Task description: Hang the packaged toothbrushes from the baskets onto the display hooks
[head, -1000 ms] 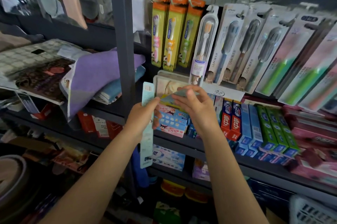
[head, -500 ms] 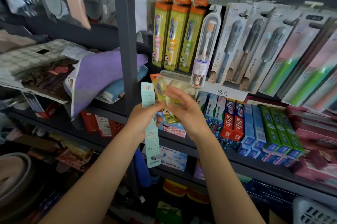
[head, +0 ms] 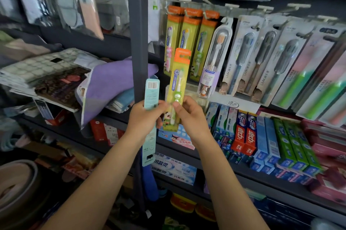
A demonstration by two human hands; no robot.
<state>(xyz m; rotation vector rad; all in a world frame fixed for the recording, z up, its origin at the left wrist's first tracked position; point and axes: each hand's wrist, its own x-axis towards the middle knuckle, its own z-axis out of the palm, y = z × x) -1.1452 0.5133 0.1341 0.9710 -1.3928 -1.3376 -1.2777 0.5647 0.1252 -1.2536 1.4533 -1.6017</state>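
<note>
Yellow-green card with an orange top: a child's packaged toothbrush (head: 177,87) stands upright in front of a shop display, pinched low down by the right hand (head: 189,115). The left hand (head: 145,117) grips a pale teal toothbrush pack (head: 151,117), barcode side facing out, and its fingertips also touch the yellow pack. Above hang three matching orange-topped packs (head: 189,42) on white display hooks (head: 206,15). To hang it well, the person likely needs to lift the yellow pack, line the slot in its orange top with a hook tip among the matching packs, then slide it straight back. Toothpaste boxes (head: 265,147) fill the shelf below.
</note>
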